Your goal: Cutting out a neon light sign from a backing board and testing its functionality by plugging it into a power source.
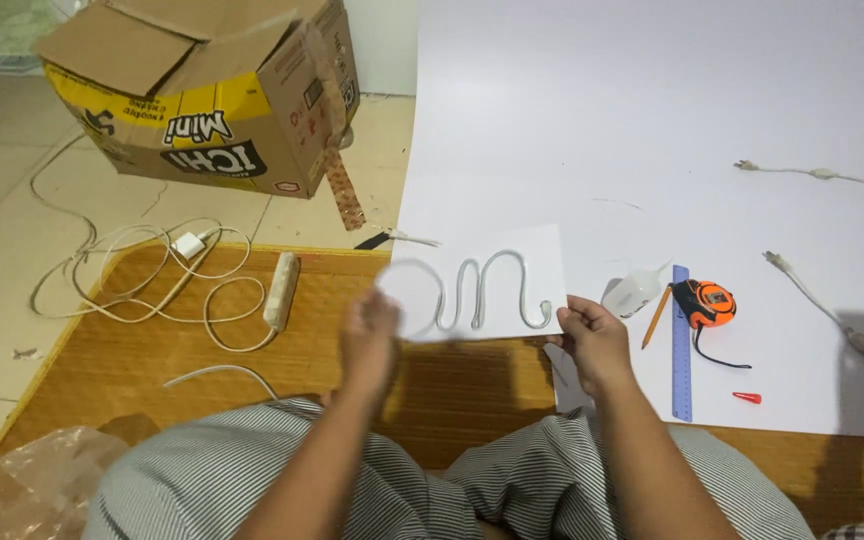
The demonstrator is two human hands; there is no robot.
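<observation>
Head view: left hand (370,335) and right hand (592,335) each pinch an edge of a white card (512,265) bearing a looping white tube (482,290), held up between them; orange tape measure (704,302) just right of the right hand

Even, soft daylight-like illumination; the large white sheet (652,120) at 1 o'clock is the brightest area, near overexposed and low in detail. Soft shadows fall toward 6 o'clock beneath the small white card (482,285) and toward 4 o'clock at the right edge. The left hand (370,335) shows slight motion blur; the right hand (592,340) is sharper. Wide-angle bending curves lines near the frame edges.
</observation>
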